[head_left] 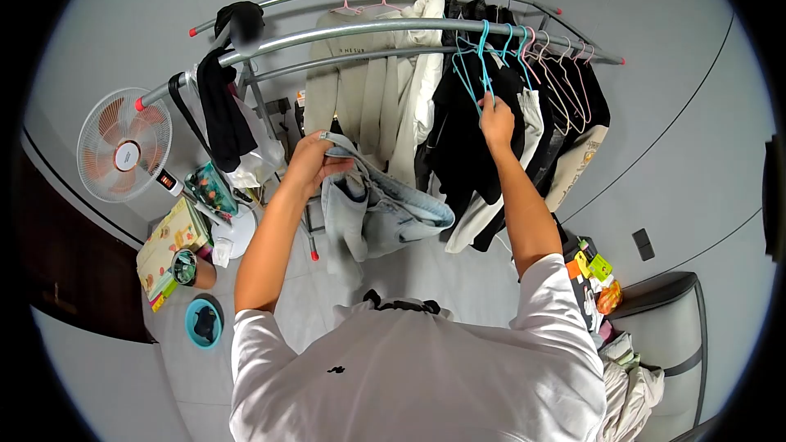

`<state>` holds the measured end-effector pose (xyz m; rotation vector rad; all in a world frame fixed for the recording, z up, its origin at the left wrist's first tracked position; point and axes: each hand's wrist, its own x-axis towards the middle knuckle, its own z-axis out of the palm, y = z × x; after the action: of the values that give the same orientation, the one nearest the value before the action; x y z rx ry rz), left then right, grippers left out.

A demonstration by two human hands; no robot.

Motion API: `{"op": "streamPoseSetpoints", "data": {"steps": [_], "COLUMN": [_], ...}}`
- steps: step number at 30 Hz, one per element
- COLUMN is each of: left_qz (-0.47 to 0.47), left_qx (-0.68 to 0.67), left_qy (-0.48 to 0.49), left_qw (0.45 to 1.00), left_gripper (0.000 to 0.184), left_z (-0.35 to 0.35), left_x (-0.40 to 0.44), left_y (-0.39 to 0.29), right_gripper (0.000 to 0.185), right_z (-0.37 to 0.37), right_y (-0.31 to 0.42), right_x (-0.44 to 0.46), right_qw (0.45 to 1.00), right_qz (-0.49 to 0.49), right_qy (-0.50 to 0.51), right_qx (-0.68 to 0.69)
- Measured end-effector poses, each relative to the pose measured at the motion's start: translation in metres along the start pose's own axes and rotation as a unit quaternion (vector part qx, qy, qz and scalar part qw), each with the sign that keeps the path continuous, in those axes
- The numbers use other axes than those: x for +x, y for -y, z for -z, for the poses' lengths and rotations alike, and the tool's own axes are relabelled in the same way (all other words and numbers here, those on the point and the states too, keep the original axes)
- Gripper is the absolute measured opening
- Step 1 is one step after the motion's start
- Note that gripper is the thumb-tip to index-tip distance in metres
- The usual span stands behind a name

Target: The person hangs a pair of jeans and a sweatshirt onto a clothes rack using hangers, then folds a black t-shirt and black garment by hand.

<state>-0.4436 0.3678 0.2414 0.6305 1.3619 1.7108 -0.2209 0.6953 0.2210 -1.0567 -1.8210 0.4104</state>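
Note:
Light-blue jeans [409, 211] hang from my left hand [309, 162], whose fingers are closed around the waistband. The legs dangle toward the floor in loose folds. Up at the front rail [352, 30], my right hand [497, 121] grips a blue clothes hanger [485, 57] by its lower part. That hanger's hook is at the rail, and no garment is visible on it. Black clothes [467, 135] hang just behind and left of my right hand. More blue, pink and white hangers [565, 86] line the rail to the right.
On the rear rail hang a grey sweatshirt [348, 74] and a white garment [426, 82]. A standing fan [127, 155], a trash bin [195, 268] and a blue basin [202, 323] are at left. At right stands a grey chair [679, 327] with clothes on it.

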Motion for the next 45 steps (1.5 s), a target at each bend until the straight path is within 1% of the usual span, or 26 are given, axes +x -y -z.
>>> {"op": "streamPoseSetpoints", "data": {"steps": [4, 7, 9, 11, 13, 14, 15, 16, 17, 18, 19, 20, 21, 23, 24, 25, 26, 27, 29, 31, 33, 35, 37, 38, 41, 45], "left_qz": [0.011, 0.007, -0.002, -0.012, -0.015, -0.012, -0.015, -0.017, -0.018, -0.014, -0.017, -0.02, -0.025, -0.023, -0.024, -0.018, -0.013, -0.007, -0.012, -0.018, -0.022, 0.003, 0.035, 0.033, 0.051, -0.048], "left_qx": [0.009, 0.005, -0.009, -0.029, -0.032, -0.033, -0.027, -0.02, -0.013, -0.027, -0.022, -0.031, -0.041, -0.009, 0.007, 0.029, 0.051, 0.074, 0.118, 0.159, 0.197, 0.165, 0.108, 0.087, 0.161, 0.337], "left_qy": [0.001, -0.013, -0.02, -0.021, -0.028, -0.031, -0.029, -0.029, -0.029, -0.027, -0.038, -0.037, -0.035, -0.033, -0.031, -0.03, -0.028, -0.026, -0.008, 0.002, 0.004, -0.016, -0.051, -0.08, -0.079, -0.045], "left_qw": [1.0, 1.0, 1.0, 0.999, 0.999, 0.999, 0.999, 0.999, 0.999, 0.999, 0.999, 0.999, 0.998, 0.999, 0.999, 0.999, 0.998, 0.997, 0.993, 0.987, 0.98, 0.986, 0.992, 0.992, 0.982, 0.939], "left_gripper": [0.021, 0.022, 0.02, 0.017, 0.018, 0.019, 0.019, 0.02, 0.02, 0.023, 0.026, 0.025, 0.025, 0.026, 0.026, 0.025, 0.025, 0.024, 0.021, 0.019, 0.017, 0.017, 0.017, 0.02, 0.019, 0.022], "left_z": [-0.008, -0.005, 0.001, 0.009, 0.005, 0.003, 0.0, -0.003, -0.006, -0.007, -0.012, -0.015, -0.016, -0.014, -0.013, -0.012, -0.01, -0.009, -0.009, -0.009, -0.01, -0.015, -0.02, -0.025, -0.023, -0.009], "left_x": [-0.007, -0.003, 0.002, 0.005, 0.007, 0.007, 0.01, 0.014, 0.019, 0.023, 0.025, 0.025, 0.025, 0.027, 0.028, 0.03, 0.031, 0.032, 0.033, 0.036, 0.036, 0.035, 0.036, 0.034, 0.033, 0.043], "left_y": [0.003, 0.007, 0.01, 0.012, 0.007, 0.007, 0.007, 0.007, 0.008, 0.01, 0.01, 0.009, 0.009, 0.008, 0.008, 0.007, 0.007, 0.006, 0.005, 0.004, 0.004, -0.004, -0.012, -0.015, -0.019, -0.012], "right_gripper": [0.051, 0.045, 0.04, 0.036, 0.02, 0.012, 0.012, 0.021, 0.014, 0.012, 0.016, 0.029, 0.033, 0.02, 0.014, 0.015, 0.022, 0.044, 0.041, 0.035, 0.038, 0.035, 0.034, 0.033, 0.031, 0.029], "right_z": [0.014, 0.016, 0.021, 0.034, 0.031, 0.035, 0.04, 0.032, 0.031, 0.03, 0.03, 0.03, 0.037, 0.041, 0.048, 0.063, 0.073, 0.078, 0.087, 0.11, 0.12, 0.132, 0.141, 0.143, 0.145, 0.146], "right_y": [0.031, 0.021, 0.012, 0.006, -0.005, 0.01, 0.026, 0.031, 0.036, 0.036, 0.036, 0.039, 0.045, 0.02, 0.028, 0.046, 0.057, 0.057, 0.052, 0.058, 0.056, 0.053, 0.057, 0.059, 0.058, 0.056], "right_x": [-0.019, -0.068, -0.122, -0.184, -0.227, -0.232, -0.237, -0.234, -0.229, -0.222, -0.216, -0.213, -0.212, -0.219, -0.219, -0.215, -0.211, -0.206, -0.194, -0.182, -0.175, -0.167, -0.165, -0.163, -0.158, -0.153], "right_qw": [0.995, 0.981, 0.966, 0.946, 0.946, 0.937, 0.925, 0.92, 0.88, 0.885, 0.888, 0.878, 0.863, 0.879, 0.883, 0.886, 0.887, 0.901, 0.9, 0.945, 0.957, 0.915, 0.896, 0.885, 0.866, 0.854], "right_qz": [0.003, 0.039, 0.015, -0.019, 0.014, -0.009, -0.033, -0.03, -0.116, -0.133, -0.15, -0.143, -0.154, -0.125, -0.096, -0.066, -0.036, 0.017, -0.072, -0.049, -0.037, -0.065, -0.068, -0.068, -0.051, -0.04], "right_qy": [-0.032, -0.05, -0.058, -0.032, -0.033, 0.016, 0.066, 0.082, 0.105, 0.118, 0.131, 0.126, 0.127, 0.163, 0.138, 0.113, 0.087, 0.081, 0.055, 0.091, 0.118, 0.255, 0.314, 0.343, 0.389, 0.417], "right_qx": [0.094, 0.182, 0.252, 0.321, 0.323, 0.348, 0.373, 0.382, 0.447, 0.431, 0.413, 0.44, 0.464, 0.43, 0.438, 0.446, 0.453, 0.425, 0.427, 0.311, 0.262, 0.306, 0.307, 0.307, 0.309, 0.308]}}
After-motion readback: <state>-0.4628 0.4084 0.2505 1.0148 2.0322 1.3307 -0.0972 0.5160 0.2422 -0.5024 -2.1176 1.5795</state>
